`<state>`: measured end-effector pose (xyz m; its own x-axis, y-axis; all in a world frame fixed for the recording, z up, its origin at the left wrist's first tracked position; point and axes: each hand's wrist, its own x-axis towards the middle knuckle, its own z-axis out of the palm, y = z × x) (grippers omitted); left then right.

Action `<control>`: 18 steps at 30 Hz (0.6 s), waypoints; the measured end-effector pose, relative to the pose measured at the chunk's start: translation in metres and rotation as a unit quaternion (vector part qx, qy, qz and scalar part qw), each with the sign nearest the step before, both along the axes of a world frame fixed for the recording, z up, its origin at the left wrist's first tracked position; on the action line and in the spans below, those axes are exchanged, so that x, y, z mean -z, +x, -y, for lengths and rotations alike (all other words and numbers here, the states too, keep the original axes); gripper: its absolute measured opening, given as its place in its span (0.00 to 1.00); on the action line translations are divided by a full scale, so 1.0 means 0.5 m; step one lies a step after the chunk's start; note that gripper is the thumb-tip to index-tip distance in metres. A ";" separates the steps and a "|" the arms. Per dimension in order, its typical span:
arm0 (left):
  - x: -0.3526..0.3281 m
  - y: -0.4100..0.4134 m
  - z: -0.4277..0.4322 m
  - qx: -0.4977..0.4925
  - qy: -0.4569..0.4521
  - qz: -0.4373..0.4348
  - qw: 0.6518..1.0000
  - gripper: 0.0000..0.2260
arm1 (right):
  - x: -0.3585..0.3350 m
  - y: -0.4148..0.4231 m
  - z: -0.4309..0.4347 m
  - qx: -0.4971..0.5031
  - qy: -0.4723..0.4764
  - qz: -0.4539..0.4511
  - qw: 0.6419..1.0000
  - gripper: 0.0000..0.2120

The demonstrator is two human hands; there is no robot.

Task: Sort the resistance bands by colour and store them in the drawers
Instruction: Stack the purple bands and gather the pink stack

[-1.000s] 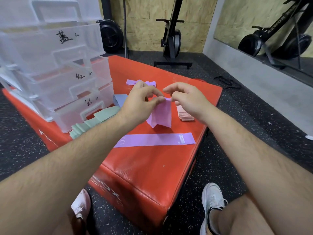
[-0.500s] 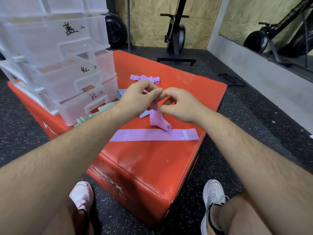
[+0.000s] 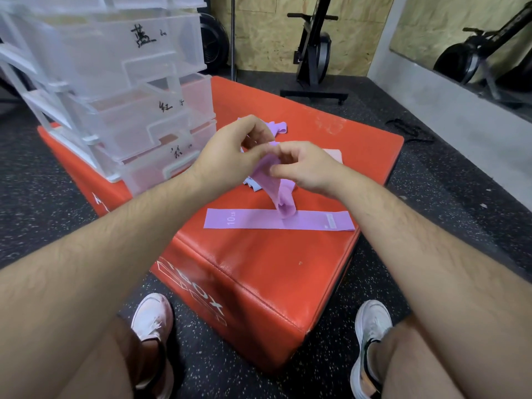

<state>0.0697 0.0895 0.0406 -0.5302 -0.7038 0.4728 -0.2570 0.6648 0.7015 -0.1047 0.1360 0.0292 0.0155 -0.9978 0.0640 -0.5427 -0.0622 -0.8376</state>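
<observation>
- Both hands meet above the middle of the red box: the left hand (image 3: 230, 156) and the right hand (image 3: 305, 168) each pinch the top of one purple band (image 3: 270, 182), fingers clamped on the fabric.
- That band hangs crumpled from the grip; its lower end droops to touch, or almost touch, the flat band (image 3: 279, 220) laid out below.
- The flat band is also purple, marked "10 LB", and lies straight across the near part of the box top (image 3: 259, 260).
- Under and just behind the hands lie a bit of pale blue band (image 3: 253, 185) and a pink band (image 3: 334, 155), both mostly hidden by the hands.
- Further back sits another crumpled purple band (image 3: 277, 127), next to the left hand's knuckles.
- On the left of the box top stands a clear drawer unit (image 3: 121, 82) with hand-written labels on the fronts; the drawers look pulled partly out.
- I cannot tell whether any band is inside a drawer yet; the pink tint in the lower ones may only be the red box showing through.
- Judged from this, the task is at an early stage: purple bands are being straightened and gathered, at least three purple, one blue and one pink remain on the box, and storing has yet to be done for all the bands in view.
- The held band looks soft and limp, so it probably needs smoothing out before it stacks on the flat one.
</observation>
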 end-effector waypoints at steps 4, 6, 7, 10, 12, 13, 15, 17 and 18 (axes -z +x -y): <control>0.008 0.013 0.009 0.007 0.092 0.034 0.995 0.14 | -0.006 0.017 -0.003 0.027 -0.030 -0.015 0.999 0.07; 0.008 0.022 0.009 0.014 0.093 0.060 0.994 0.18 | -0.010 0.019 -0.005 0.033 -0.048 -0.033 0.998 0.05; 0.007 0.025 0.007 0.011 0.077 0.078 0.994 0.19 | -0.011 0.021 -0.006 0.034 -0.048 -0.041 0.997 0.03; 0.002 0.029 0.003 -0.013 0.009 0.093 0.996 0.11 | -0.009 0.023 -0.006 0.035 -0.048 -0.048 0.997 0.05; 0.001 0.030 0.003 -0.030 -0.010 0.079 0.996 0.06 | -0.010 0.023 -0.007 0.033 -0.054 -0.048 0.997 0.07; 0.001 0.031 0.003 -0.034 -0.013 0.078 0.996 0.05 | -0.010 0.023 -0.008 0.031 -0.056 -0.047 0.997 0.07; 0.002 0.033 0.002 -0.035 -0.018 0.078 0.996 0.04 | -0.009 0.019 -0.009 0.025 -0.052 -0.053 0.997 0.08; 0.001 0.035 0.001 -0.040 -0.029 0.068 0.996 0.03 | -0.006 0.011 -0.010 0.018 -0.046 -0.076 0.996 0.07; 0.001 0.035 0.002 -0.045 -0.033 0.059 0.997 0.03 | -0.004 0.005 -0.012 0.017 -0.044 -0.093 0.995 0.07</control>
<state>0.0874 0.0887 0.0399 -0.5212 -0.7207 0.4571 -0.3954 0.6786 0.6190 -0.1020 0.1419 0.0312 0.0009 -0.9887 0.1500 -0.6905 -0.1091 -0.7150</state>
